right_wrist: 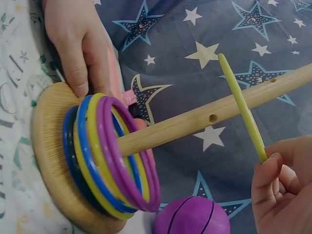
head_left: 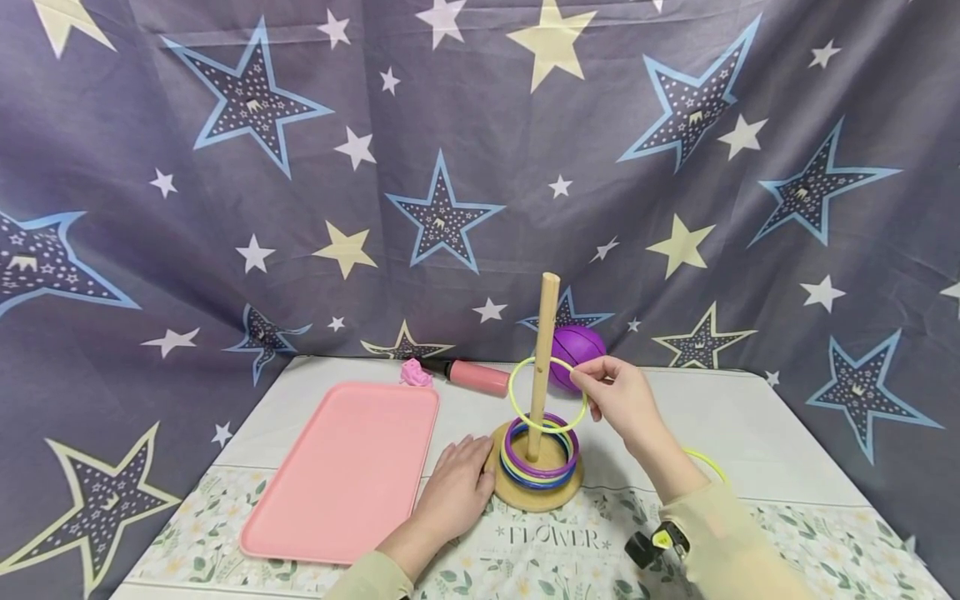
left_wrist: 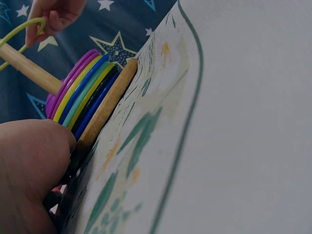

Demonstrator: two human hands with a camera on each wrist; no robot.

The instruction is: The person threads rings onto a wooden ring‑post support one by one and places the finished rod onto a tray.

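Observation:
My right hand [head_left: 618,396] pinches a yellow-green ring [head_left: 512,392] between thumb and fingertips. The ring is around the upright wooden post [head_left: 546,333], partway down and above the other rings. Beneath it, several coloured rings, with a purple ring [right_wrist: 108,146] on top, lie stacked on the round wooden base [head_left: 534,500]. My left hand [head_left: 459,487] rests beside that base, thumb at its rim and fingers fairly straight. In the left wrist view, blue, yellow and teal rings show in the stack, partly hidden by the left hand.
A pink tray [head_left: 345,475] lies at left. Behind the post sit a purple ball [head_left: 577,342], a pink cylinder [head_left: 480,377] with a black end, and a crumpled pink thing [head_left: 416,373]. Another yellow-green ring [head_left: 708,461] lies partly hidden behind the right forearm. A starry curtain hangs behind.

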